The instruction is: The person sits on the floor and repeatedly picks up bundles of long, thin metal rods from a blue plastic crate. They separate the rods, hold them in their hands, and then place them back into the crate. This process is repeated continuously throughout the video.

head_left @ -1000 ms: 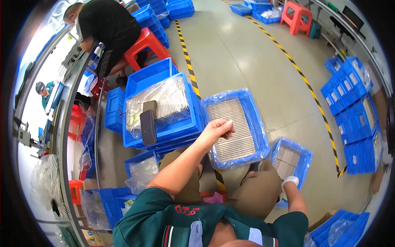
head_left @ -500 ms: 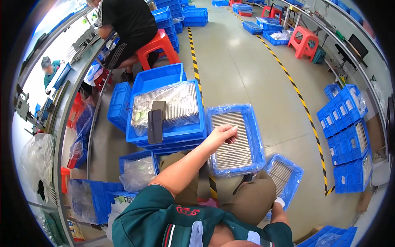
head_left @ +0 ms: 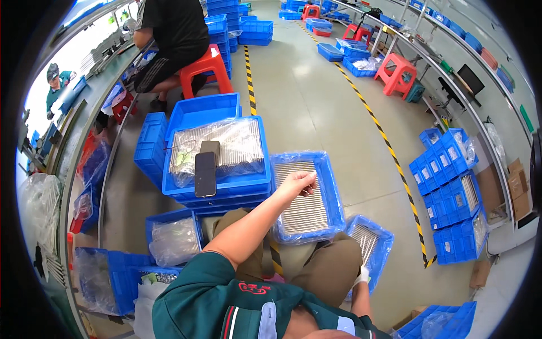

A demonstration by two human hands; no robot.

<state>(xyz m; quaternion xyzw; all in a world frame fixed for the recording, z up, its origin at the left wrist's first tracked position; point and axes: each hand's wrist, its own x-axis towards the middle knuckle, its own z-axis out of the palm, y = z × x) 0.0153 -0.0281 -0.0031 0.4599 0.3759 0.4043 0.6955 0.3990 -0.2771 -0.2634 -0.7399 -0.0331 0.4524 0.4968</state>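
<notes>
A blue tray (head_left: pixel 333 192) lined with clear plastic and filled with rows of thin metal parts rests on my knees. My left hand (head_left: pixel 296 183) lies on its near left side, bare, with the fingers curled over the rim and liner. A second, smaller blue tray (head_left: pixel 384 237) with similar parts sits lower on my right. My right hand (head_left: pixel 361 277), in a white glove, is at that tray's near edge and is mostly hidden by my leg.
A stack of blue crates (head_left: pixel 214 186) to my left carries bagged metal parts and a dark phone (head_left: pixel 205 174). Another person sits on a red stool (head_left: pixel 206 65) at a long bench. More blue crates (head_left: pixel 451 192) stand at right. Yellow-black floor tape (head_left: pixel 389 147) runs past.
The view has swung upward and shows more of the floor ahead. My left hand has stayed on the tray's left side; my right hand remains by the lower tray.
</notes>
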